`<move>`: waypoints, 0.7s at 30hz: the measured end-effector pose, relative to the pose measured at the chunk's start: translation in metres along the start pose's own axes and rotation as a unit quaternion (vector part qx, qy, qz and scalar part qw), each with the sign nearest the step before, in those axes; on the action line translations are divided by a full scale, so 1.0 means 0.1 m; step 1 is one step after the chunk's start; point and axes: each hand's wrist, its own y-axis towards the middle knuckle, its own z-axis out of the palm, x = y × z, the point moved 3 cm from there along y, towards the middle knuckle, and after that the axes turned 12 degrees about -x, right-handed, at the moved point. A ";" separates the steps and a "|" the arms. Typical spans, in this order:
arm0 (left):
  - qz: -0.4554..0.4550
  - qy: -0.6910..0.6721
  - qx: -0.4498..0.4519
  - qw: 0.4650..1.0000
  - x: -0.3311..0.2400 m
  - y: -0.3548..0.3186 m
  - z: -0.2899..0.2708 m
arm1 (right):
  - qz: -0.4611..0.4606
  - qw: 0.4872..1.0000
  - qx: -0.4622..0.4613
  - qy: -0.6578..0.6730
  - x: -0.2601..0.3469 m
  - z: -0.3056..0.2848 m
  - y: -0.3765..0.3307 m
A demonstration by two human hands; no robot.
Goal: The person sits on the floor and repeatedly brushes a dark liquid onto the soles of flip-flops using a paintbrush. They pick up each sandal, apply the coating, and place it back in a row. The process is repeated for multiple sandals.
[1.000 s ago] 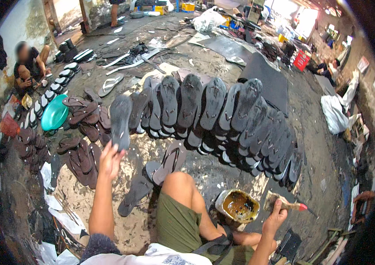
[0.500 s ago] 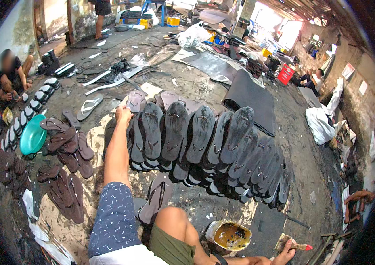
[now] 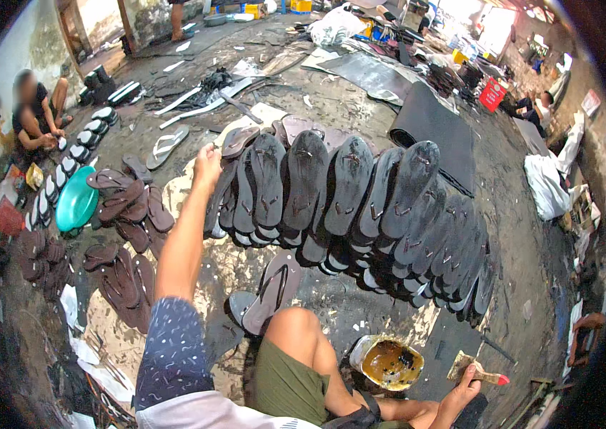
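Observation:
My left hand (image 3: 207,166) is stretched forward to the left end of a long row of dark flip-flops (image 3: 301,182). Its fingers are curled at the edge of a greyish-brown flip-flop (image 3: 240,141) there; the exact grip is partly hidden. My right hand (image 3: 464,390) is closed round a flat paint brush (image 3: 490,377) with a red-tipped handle. Left of that hand, a whitish tub (image 3: 361,352) holds a yellow-brown, sticky-looking liquid. By my knee lies a brown flip-flop (image 3: 278,293) with a dark strap, partly over a grey sole (image 3: 241,303).
Brown flip-flops (image 3: 124,282) lie heaped at left, near a green basin (image 3: 78,199). A person (image 3: 35,114) sits by a line of white-and-black soles (image 3: 71,161). Beyond the row lies a rolled black sheet (image 3: 435,132); white sacks (image 3: 546,187) stand at right.
The view has shifted, so the scene sits higher and further right. The flip-flop at my left hand has gone from upright to tilted against the row's left end. My right hand still holds the brush.

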 end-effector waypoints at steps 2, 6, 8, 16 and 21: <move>0.265 0.003 0.013 0.964 -0.06 -0.96 0.06 | -0.015 0.999 -0.029 0.036 -0.02 -0.16 -0.04; 0.287 0.225 0.275 0.889 0.47 -3.18 -0.34 | 0.046 0.994 -0.070 0.068 -0.46 -0.42 0.05; 0.329 0.442 0.339 0.763 1.16 -3.55 -0.58 | -0.019 0.999 -0.037 0.035 -0.62 -0.23 0.10; 0.182 0.409 0.274 0.851 0.60 -3.54 -1.03 | -0.043 0.985 0.060 0.154 -0.40 -0.05 -0.03; 0.034 -0.004 0.189 0.981 1.02 -3.23 -1.90 | 0.029 0.984 0.065 0.166 -0.74 -0.11 -0.02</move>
